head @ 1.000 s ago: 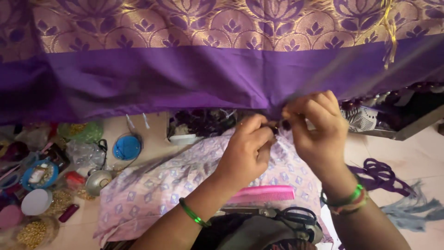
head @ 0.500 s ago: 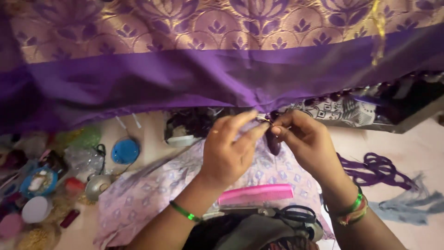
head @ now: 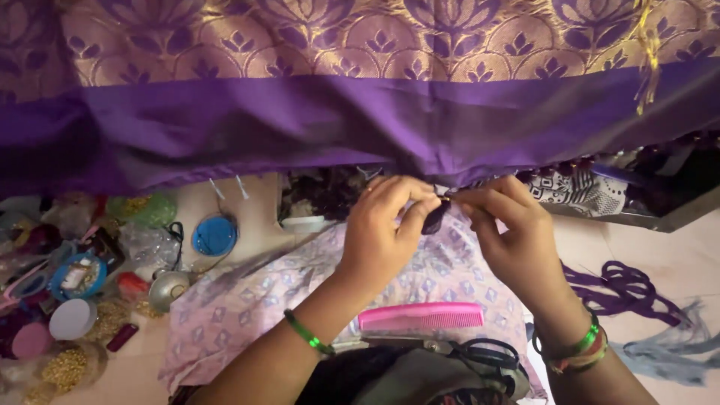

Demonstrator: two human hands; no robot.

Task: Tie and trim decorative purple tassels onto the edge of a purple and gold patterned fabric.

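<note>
A purple cloth [head: 315,124] with a gold-patterned band hangs across the top of the head view. My left hand [head: 386,232] and my right hand [head: 510,232] meet at its lower edge, both pinching a small dark purple tassel [head: 433,219] that hangs from the hem. Fingertips of the two hands almost touch. A green bangle sits on my left wrist; several coloured bangles circle my right wrist. A row of dark beads [head: 592,161] runs along the hem to the right.
A pink comb [head: 420,315] lies on a pale printed cloth [head: 247,300] over my lap, black-handled scissors [head: 487,356] beside it. Small pots, lids and bead bags [head: 75,300] crowd the left floor. Purple threads [head: 622,289] lie at right, a metal tray [head: 637,217] behind.
The view has shifted slightly. Both hands have moved a little to the right along the hem and stay pinched on the tassel.
</note>
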